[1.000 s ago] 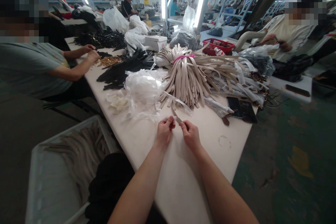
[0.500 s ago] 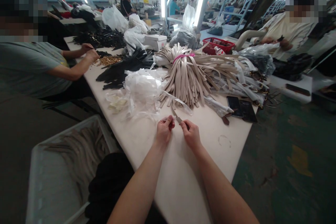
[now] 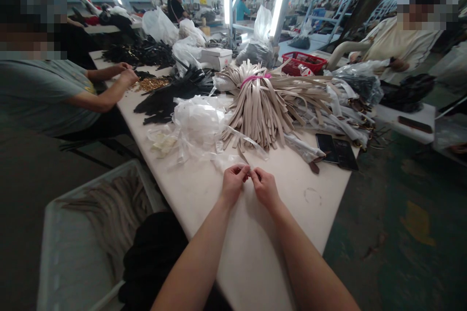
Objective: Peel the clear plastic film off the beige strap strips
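My left hand (image 3: 233,182) is closed in a pinch on a strip of clear plastic film (image 3: 226,161), which lies out on the table behind the fingers. My right hand (image 3: 265,185) pinches the end of a narrow beige strap (image 3: 242,154). The fingertips of both hands meet, so the strap's end and the film's edge are mostly hidden between them. Just beyond lies a large bundle of beige straps (image 3: 260,116), tied with a pink band (image 3: 254,78). Left of that bundle is a heap of clear plastic strips (image 3: 200,119).
Two dark phones (image 3: 337,151) lie near the table's right edge, beside plastic-wrapped straps (image 3: 304,148). A white bin (image 3: 47,248) holding more straps stands at lower left. Black straps (image 3: 171,95) and a red basket (image 3: 304,63) are farther back. Co-workers sit at left and right.
My left hand has moved right and slightly down, bringing the film to the strap's end; the fingertips now touch. At the right, the co-worker's hands have moved apart.
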Available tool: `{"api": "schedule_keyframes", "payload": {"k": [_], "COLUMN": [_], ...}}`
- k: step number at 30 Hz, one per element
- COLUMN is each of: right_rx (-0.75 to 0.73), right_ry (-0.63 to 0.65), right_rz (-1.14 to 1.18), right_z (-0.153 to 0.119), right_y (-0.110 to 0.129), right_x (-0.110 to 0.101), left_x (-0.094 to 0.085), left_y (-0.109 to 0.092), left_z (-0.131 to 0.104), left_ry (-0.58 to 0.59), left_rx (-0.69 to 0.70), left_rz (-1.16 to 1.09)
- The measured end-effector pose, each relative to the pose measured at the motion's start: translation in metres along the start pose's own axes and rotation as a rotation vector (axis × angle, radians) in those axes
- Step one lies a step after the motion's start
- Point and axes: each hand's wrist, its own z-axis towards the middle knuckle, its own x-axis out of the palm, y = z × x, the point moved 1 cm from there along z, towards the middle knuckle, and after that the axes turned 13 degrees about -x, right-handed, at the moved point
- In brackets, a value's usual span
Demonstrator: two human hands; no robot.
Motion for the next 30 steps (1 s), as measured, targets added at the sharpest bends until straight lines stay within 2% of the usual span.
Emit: {"api": "schedule_keyframes", "payload": {"k": [3,6,9,14,17,21,25,28,30], "right_rx": [0.012,-0.078,-0.153,-0.185,-0.217,-0.219,-0.159,-0.157,-0.205], "right_ry": [0.054,0.137,0.179,0.226,0.269,0.267,0.243,0.208,0.211], "right_rz": [-0.008,-0.080,-0.153,-0.140,-0.196,-0.273,-0.207,-0.161,-0.193], "right_z": [-0.001,-0.001,-0.001,-0.009,-0.024,-0.042,-0.050,-0.057,-0.063], "right_y": [-0.003,-0.005,0.001,0.025,0.030,0.028,0.040,0.051,0.055], "right_x": [-0.010,-0.019,-0.021,-0.026,-0.039,-0.042,-0.032,-0.038,-0.047], "left_x": [-0.001,-0.004,-0.003,0.000,-0.004,-0.004,0.005,0.006,0.002], "left_y": [0.000,0.000,0.002,0.002,0.000,0.007,0.016,0.010,0.001], "left_z": [0.000,0.001,-0.002,-0.022,-0.038,-0.054,-0.065,-0.071,-0.072], "left_ry": [-0.011,-0.087,-0.091,-0.030,-0.055,-0.089,-0.043,-0.015,-0.051], "left_rx": [-0.007,-0.027,-0.045,-0.080,-0.088,-0.083,-0.116,-0.162,-0.180], "left_rz": [-0.023,-0.179,-0.215,-0.143,-0.111,-0.069,-0.062,-0.112,-0.187]}}
